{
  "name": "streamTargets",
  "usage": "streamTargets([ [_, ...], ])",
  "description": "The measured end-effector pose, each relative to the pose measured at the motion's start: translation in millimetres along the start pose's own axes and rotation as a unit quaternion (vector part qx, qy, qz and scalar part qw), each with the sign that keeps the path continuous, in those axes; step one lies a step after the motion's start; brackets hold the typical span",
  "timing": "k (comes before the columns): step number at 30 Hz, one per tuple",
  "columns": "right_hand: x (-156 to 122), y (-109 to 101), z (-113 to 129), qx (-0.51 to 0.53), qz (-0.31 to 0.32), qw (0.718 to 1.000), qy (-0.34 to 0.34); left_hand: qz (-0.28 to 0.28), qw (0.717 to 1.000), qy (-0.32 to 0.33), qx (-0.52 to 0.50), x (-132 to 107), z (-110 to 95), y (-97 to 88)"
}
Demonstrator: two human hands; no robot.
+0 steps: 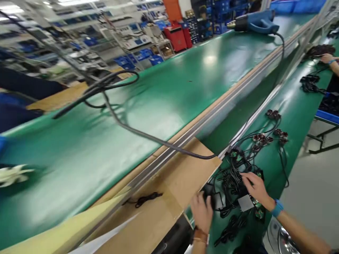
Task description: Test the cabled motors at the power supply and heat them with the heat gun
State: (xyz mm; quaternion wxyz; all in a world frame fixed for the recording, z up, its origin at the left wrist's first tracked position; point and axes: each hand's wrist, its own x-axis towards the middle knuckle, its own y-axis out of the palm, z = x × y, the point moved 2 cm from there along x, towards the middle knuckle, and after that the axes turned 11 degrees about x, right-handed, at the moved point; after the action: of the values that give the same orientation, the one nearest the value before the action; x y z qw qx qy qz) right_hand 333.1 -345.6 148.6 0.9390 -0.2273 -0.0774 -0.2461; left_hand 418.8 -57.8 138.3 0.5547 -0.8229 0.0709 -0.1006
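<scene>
Low at the right of the head view, both my hands rest on a tangle of black wires point(233, 176) with small motors, lying on the green bench point(291, 116). My left hand point(202, 211), with a brown watch strap at the wrist, is curled over a black part at the tangle's left edge. My right hand point(255, 187), with a blue wristband, lies on the wires with fingers spread, next to a small grey square piece point(245, 203). Several loose motors point(265, 138) on black leads lie farther up the bench.
A cardboard sheet point(169, 197) lies left of my hands beside a metal rail. The wide green conveyor belt point(132, 116) carries a black cable point(111, 84) and a blue heat gun point(254, 22). Another person's hand point(327, 58) works at the far right. Shelving stands behind.
</scene>
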Motion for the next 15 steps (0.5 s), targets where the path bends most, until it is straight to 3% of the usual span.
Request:
streamTargets([
  [3, -55, -83, -58, -0.126, -0.138, 0.976, 0.114, 0.11, 0.99, 0.038, -0.075, -43, -82, 42.2],
  [6, -75, -126, -113, -0.266, -0.169, 0.924, 0.217, 0.17, 0.978, 0.034, -0.115, -54, -134, 61.3],
  [9, -73, -122, -147, -0.31, -0.141, 0.9, 0.273, 0.142, 0.978, -0.016, -0.153, -24, -152, 74.6],
  [13, -72, -77, -156, -0.283, -0.123, 0.913, 0.265, 0.13, 0.959, -0.154, -0.199, 54, -152, 102.5],
  [15, -74, -56, -155, -0.266, -0.12, 0.921, 0.256, 0.142, 0.95, -0.184, -0.207, 90, -152, 116.6],
])
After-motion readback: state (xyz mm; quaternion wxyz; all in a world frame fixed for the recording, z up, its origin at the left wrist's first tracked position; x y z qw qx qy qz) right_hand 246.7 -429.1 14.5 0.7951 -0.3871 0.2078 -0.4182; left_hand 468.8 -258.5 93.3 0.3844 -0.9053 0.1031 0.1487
